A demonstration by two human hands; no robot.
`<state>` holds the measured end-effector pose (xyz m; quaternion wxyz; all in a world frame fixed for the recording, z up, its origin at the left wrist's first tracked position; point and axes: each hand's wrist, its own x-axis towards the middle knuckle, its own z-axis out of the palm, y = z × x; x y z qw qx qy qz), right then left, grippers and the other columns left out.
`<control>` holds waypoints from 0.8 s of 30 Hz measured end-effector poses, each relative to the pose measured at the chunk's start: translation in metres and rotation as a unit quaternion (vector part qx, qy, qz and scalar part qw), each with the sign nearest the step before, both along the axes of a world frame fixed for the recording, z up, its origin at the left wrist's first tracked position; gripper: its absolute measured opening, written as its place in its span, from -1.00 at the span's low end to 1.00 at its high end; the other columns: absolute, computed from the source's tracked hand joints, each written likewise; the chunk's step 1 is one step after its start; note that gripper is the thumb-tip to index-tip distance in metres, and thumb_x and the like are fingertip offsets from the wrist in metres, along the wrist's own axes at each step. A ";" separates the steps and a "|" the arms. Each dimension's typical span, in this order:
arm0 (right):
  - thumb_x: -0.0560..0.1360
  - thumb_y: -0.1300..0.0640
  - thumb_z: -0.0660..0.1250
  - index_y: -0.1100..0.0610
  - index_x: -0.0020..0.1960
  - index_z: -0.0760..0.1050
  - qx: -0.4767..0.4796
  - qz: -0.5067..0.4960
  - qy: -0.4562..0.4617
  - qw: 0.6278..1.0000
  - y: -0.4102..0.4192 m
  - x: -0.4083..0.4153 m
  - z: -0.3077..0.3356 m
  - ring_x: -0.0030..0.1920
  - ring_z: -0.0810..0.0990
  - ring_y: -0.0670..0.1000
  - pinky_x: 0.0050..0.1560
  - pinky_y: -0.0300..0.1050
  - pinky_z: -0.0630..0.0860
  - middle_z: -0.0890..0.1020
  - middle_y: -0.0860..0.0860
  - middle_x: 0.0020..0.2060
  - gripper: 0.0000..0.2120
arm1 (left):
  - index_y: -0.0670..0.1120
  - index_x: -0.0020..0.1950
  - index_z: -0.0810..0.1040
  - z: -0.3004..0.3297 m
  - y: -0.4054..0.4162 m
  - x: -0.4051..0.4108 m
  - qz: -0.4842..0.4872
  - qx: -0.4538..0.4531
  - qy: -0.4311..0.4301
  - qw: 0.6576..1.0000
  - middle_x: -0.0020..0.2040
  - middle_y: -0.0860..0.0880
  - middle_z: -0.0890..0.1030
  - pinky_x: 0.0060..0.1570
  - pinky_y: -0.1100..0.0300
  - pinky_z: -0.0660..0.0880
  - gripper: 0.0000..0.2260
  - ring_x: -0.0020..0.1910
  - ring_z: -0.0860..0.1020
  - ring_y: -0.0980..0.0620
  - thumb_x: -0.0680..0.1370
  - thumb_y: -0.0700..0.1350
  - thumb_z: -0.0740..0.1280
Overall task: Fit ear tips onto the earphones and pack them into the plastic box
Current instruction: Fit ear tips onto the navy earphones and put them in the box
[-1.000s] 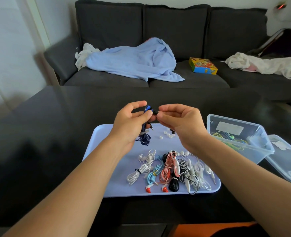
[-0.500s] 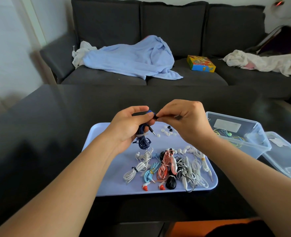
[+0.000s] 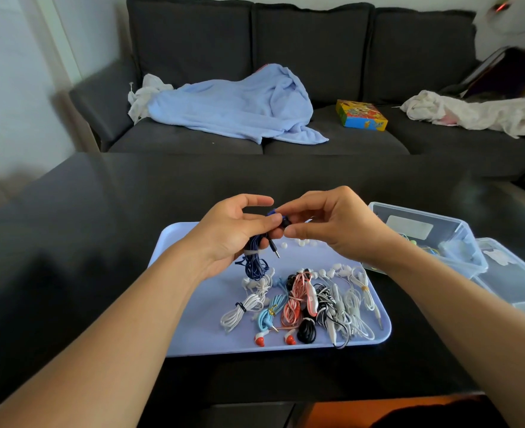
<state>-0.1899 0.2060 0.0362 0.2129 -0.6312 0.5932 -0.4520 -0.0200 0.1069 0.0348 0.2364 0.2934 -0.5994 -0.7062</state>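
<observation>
No writing can be read anywhere; the white label point(image 3: 409, 226) on the clear plastic box point(image 3: 459, 257) is blank or too blurred to tell, and the print on the colourful carton point(image 3: 361, 115) on the sofa point(image 3: 317, 50) cannot be made out. The left hand point(image 3: 233, 230) grips a dark blue earphone set point(image 3: 255, 261) above the far end of the lilac tray point(image 3: 199, 304), its coiled cord tied with a pale band and hanging down with the plug sticking out to the side. The right hand point(image 3: 332, 227) pinches a small dark piece at the earbud point(image 3: 276, 214) between thumb and fingers; whether it is an ear tip cannot be told. On the tray lie bundled earphones point(image 3: 301, 304) in white, light blue, salmon and black, with small white ear tips point(image 3: 301, 242) scattered behind them, partly hidden by the hands. The box stands right of the tray on the black table point(image 3: 85, 227), holding a few thin cords, its lid point(image 3: 514, 279) beside it. A blue blanket point(image 3: 233, 103) and a pale cloth point(image 3: 477, 112) lie on the sofa.
</observation>
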 end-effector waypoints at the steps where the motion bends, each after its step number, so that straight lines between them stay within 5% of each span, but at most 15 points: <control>1: 0.37 0.14 0.53 0.12 0.05 0.72 0.000 0.004 0.006 1.000 0.000 0.001 0.000 -0.10 0.66 0.11 -0.02 0.02 0.62 0.69 0.10 -0.13 -0.74 | -0.12 0.25 0.51 0.000 0.001 0.000 -0.004 -0.002 -0.003 1.000 -0.31 -0.07 0.68 -0.45 0.33 0.48 -0.69 -0.46 0.57 0.12 0.52 -0.28 0.42; 24: 0.36 0.15 0.55 0.15 -0.04 0.75 -0.017 0.000 0.055 0.998 -0.005 0.000 -0.009 -0.25 0.64 -0.05 -0.19 -0.21 0.56 0.69 0.04 -0.22 -0.82 | -0.11 0.19 0.53 -0.008 -0.002 -0.001 -0.028 -0.004 -0.035 0.999 -0.32 -0.08 0.67 -0.43 0.33 0.49 -0.74 -0.45 0.56 0.13 0.53 -0.28 0.41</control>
